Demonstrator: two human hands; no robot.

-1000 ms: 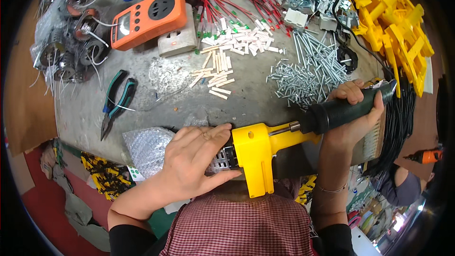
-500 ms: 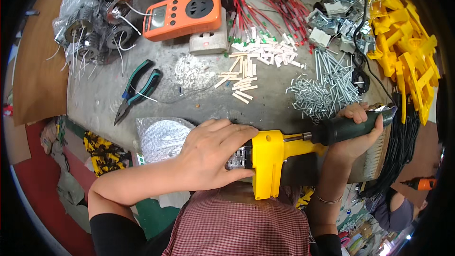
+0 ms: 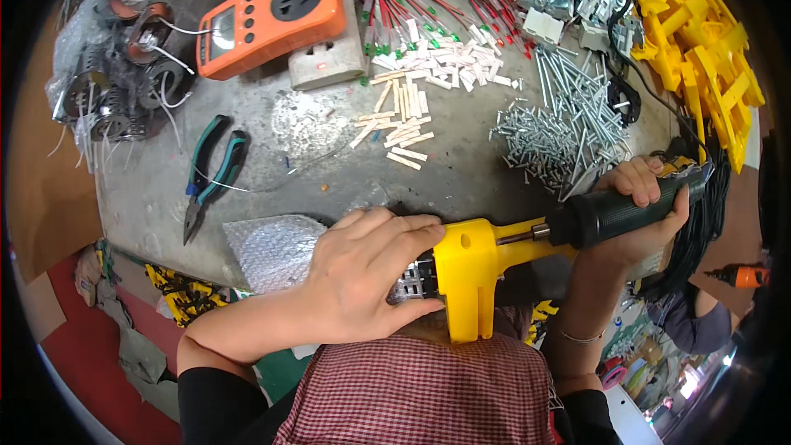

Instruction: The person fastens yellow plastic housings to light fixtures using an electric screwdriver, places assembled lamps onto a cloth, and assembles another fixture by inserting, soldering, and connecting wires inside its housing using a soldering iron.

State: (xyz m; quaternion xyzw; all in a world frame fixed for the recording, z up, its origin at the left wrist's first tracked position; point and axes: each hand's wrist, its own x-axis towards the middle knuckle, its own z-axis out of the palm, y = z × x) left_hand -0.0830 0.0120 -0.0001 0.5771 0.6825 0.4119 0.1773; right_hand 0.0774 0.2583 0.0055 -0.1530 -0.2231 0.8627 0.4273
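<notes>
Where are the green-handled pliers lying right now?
In the head view the green-handled pliers lie on the left part of the grey bench, below the orange meter and just above the bubble wrap, clear of both hands.

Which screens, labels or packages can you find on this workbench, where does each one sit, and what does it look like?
Orange meter: far left of the bench, rounded rectangular box with a round black socket face.
Its screen: at the meter's left end, a small pale grey rectangle.
Bubble-wrap piece: near bench edge, just left of the left hand, silvery and crumpled.
No paper labels or signs can be made out.
</notes>
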